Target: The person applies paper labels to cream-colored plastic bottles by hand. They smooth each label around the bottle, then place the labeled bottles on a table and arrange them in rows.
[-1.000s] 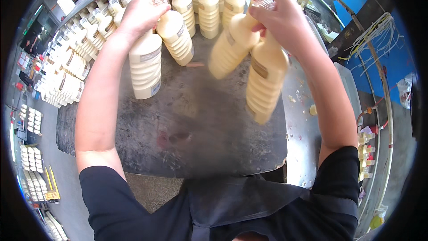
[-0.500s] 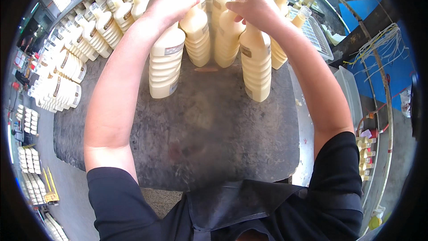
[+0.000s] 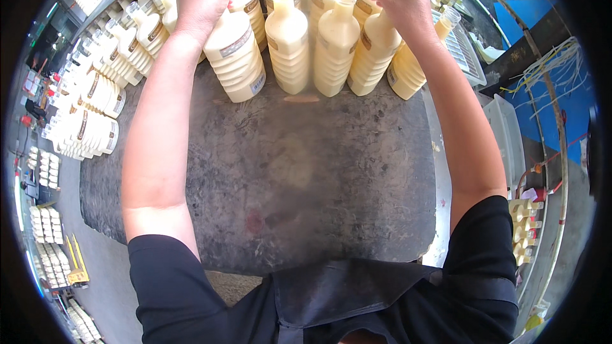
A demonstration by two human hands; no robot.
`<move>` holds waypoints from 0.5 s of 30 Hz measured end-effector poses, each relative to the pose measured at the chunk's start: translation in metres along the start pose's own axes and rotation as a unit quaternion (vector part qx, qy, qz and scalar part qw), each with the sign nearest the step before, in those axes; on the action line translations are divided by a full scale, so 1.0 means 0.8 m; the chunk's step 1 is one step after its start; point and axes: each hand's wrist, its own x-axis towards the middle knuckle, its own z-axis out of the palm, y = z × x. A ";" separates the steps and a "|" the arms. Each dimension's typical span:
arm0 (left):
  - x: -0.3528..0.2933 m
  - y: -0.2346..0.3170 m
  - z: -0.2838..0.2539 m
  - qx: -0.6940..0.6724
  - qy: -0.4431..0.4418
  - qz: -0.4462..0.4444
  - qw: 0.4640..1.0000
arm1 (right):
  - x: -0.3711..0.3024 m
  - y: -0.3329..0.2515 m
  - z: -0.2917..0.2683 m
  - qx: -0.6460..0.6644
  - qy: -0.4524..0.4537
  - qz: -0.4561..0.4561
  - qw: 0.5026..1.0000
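Note:
Cream-coloured plastic bottles with ribbed bodies and clear, uncapped necks stand in rows at the far side of the dark table. My left hand (image 3: 205,0) is over the top of the front left bottle (image 3: 236,57) and hides its neck. Its visible fingers are apart at the upper picture edge. On the other side, my right hand (image 3: 401,1) is open with fingers stretched leftward, by the top of another front bottle (image 3: 375,54). Between my hands stand two more front bottles, one on the left (image 3: 287,44) and one on the right (image 3: 336,44).
The dark worn tabletop (image 3: 299,172) lies before me. A further bottle (image 3: 408,71) stands by its far right corner. More bottles (image 3: 131,54) crowd the left side. Beyond the right edge are a white crate (image 3: 462,54), a pale bin (image 3: 503,127) and a metal pole (image 3: 561,172).
Both front bottles have moved farther away, into the row beside the others. My hands have moved apart and slightly farther off, and my right hand's fingers have spread.

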 end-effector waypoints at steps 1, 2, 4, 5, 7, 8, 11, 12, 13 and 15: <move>0.000 -0.005 0.004 0.006 0.014 0.002 1.000 | -0.002 -0.005 -0.005 -0.024 0.022 -0.029 0.999; 0.001 -0.011 0.008 0.012 0.028 0.005 1.000 | -0.005 -0.013 -0.007 -0.049 0.045 -0.058 0.996; 0.005 -0.024 0.015 0.002 0.051 0.017 0.999 | -0.022 -0.025 -0.034 -0.063 0.072 -0.095 0.991; 0.007 -0.031 0.017 -0.004 0.062 0.024 0.998 | -0.032 -0.031 -0.044 -0.046 0.069 -0.103 0.991; 0.010 -0.044 0.019 -0.034 0.067 0.053 0.996 | -0.057 -0.037 -0.070 -0.018 0.022 -0.059 0.998; 0.014 -0.050 0.023 -0.054 0.058 0.059 0.995 | -0.073 -0.038 -0.052 -0.054 0.095 -0.145 0.983; 0.021 -0.061 0.027 -0.134 0.061 0.016 0.989 | -0.142 -0.025 -0.077 0.003 0.013 -0.142 0.990; 0.023 -0.063 0.028 -0.180 0.050 -0.008 0.982 | -0.164 -0.020 -0.084 0.001 -0.010 -0.135 0.991; 0.025 -0.064 0.030 -0.139 0.054 0.019 0.989 | -0.188 -0.014 -0.096 0.034 -0.036 -0.125 0.991; 0.025 -0.071 0.029 -0.059 0.083 0.027 0.994 | -0.225 -0.006 -0.111 0.010 0.001 -0.168 0.986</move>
